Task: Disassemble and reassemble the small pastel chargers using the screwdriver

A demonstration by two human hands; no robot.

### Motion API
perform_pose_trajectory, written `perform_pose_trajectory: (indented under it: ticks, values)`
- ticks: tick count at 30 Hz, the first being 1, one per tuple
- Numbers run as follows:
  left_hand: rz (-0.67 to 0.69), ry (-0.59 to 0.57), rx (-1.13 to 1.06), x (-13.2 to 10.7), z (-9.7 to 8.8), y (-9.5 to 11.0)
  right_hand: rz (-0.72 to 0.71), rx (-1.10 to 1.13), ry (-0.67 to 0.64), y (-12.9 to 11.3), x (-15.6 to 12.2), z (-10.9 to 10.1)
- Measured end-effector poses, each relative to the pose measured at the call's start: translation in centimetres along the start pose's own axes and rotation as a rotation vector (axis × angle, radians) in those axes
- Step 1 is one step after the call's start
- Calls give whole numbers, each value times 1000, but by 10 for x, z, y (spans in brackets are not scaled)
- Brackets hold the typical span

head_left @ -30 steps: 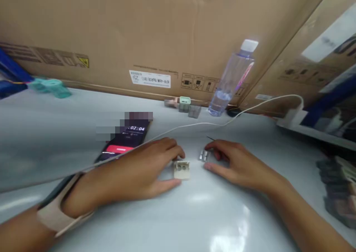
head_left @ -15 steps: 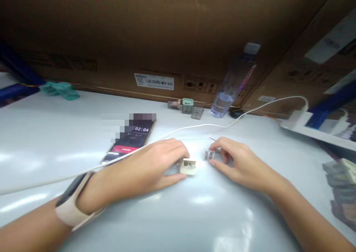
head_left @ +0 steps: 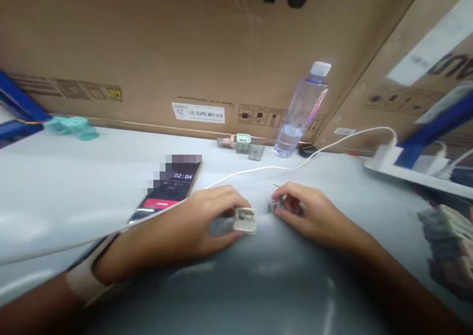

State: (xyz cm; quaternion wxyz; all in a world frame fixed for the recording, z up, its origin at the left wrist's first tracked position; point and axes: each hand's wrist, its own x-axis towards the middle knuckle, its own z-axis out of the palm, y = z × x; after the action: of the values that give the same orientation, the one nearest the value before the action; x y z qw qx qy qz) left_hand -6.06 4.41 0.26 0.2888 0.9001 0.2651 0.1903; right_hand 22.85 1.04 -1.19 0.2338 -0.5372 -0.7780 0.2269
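My left hand (head_left: 195,224) lies on the pale grey table (head_left: 74,192) with its fingers pinched on a small cream plastic housing (head_left: 244,220) that has two openings on top. Just to the right, my right hand (head_left: 306,212) is curled, thumb and fingers pinching a small metal clip (head_left: 274,206). The two parts are a short gap apart, both low over the table. A pale band is on my left wrist.
A phone (head_left: 166,192) showing a 02:04 timer lies left of my hands, under a white cable (head_left: 258,170) running to a power strip (head_left: 391,160). A water bottle (head_left: 301,113), small connector blocks (head_left: 244,143), teal parts (head_left: 74,126) and cardboard boxes (head_left: 185,49) stand behind. Stacked parts (head_left: 447,236) sit at right.
My left hand has tipped the cream housing slightly and both hands stay close together; the right fingers have closed more over the metal clip. The camera has shifted a little.
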Motion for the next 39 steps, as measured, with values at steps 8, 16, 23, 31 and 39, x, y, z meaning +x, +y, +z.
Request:
perform_pose_trajectory:
  ticks: [8, 16, 23, 31, 39]
  values:
    - [-78, 20, -78, 1, 4, -7, 53, 140, 33, -3, 1, 1]
    - [-178, 39, -129, 0, 3, -8, 62, 336, 122, 1, 1, 6]
    - [-141, -14, -57, 2, 1, -6, 32, 603, 136, -13, 1, 18]
    - [-110, -42, -60, 4, -1, 3, -50, 573, 167, -20, 0, 25]
    - [-148, -4, -198, 5, 1, 10, -56, 652, 189, -24, 3, 28]
